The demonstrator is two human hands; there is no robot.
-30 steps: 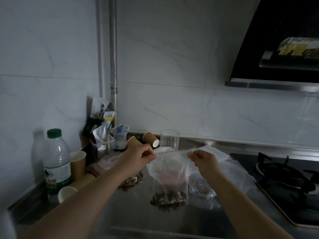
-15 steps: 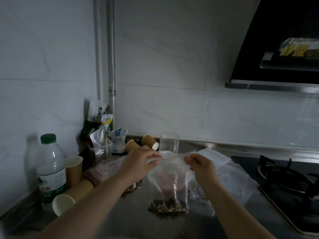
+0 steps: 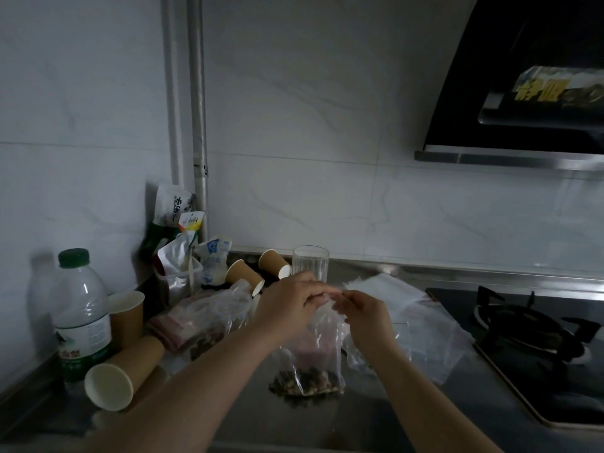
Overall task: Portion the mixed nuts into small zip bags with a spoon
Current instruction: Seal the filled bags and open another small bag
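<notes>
Small zip bag is hanging upright over the bench, its bottom resting on or just above the surface; I cannot tell which. The left hand and right hand are meeting at the bag's mouth, fingers curled and pinching the top strip between them, nearly touching each other.

Handling, as judged: thin clear film, soft and limp, probably slick. A modest load of mixed nuts is sitting in the bottom corner, so the weight is low down and the upper part is slack. Best hold is along the stiffer zip strip at the top, where both hands are gripping now; holding lower would likely crumple the film.

Containers:
- Larger bag lying left of the hands, appearing to hold more nuts; dim light, not certain.
- Clear bags lying flat to the right; contents are unclear.
- Drinking glass standing behind the hands, seemingly empty.
- Paper cups, several lying on their sides, open ends showing nothing inside.
- Water bottle standing far left, capped.

No spoon is showing.
</notes>
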